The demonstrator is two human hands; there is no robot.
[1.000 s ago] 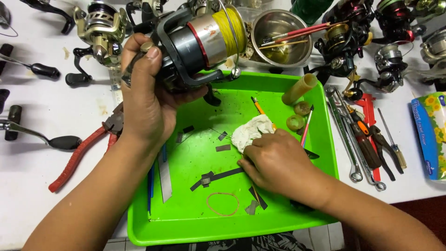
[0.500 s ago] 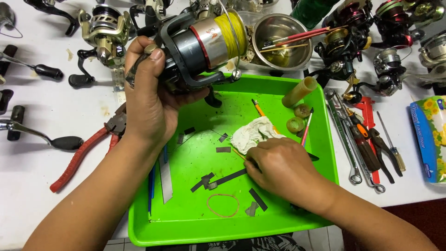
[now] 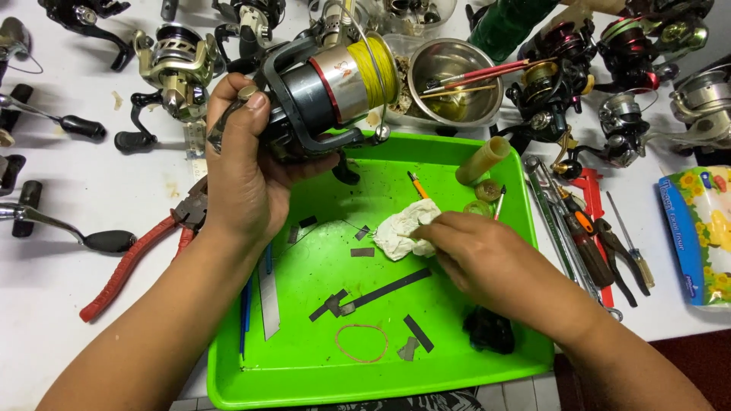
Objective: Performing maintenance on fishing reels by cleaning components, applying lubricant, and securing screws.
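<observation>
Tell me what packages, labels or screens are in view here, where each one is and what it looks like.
Soft tissue pack: right edge of the white table, beside the hand tools; rectangular, blue border, yellow flower pattern.
No screens or signs in view.

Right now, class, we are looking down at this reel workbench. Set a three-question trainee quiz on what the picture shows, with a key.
1. True or false: the left hand holds the reel above the tray.
2. What does the right hand touch? A) pliers B) cloth C) rubber band
3. Fill in: the line on the reel's spool is ____ in colour.

Key
1. True: the reel is gripped at the tray's far edge, clear of its floor.
2. B: the fingers rest on the crumpled white cloth; the pliers lie left of the tray, and the rubber band lies apart from the hand, near the tray's front.
3. Yellow.
</observation>
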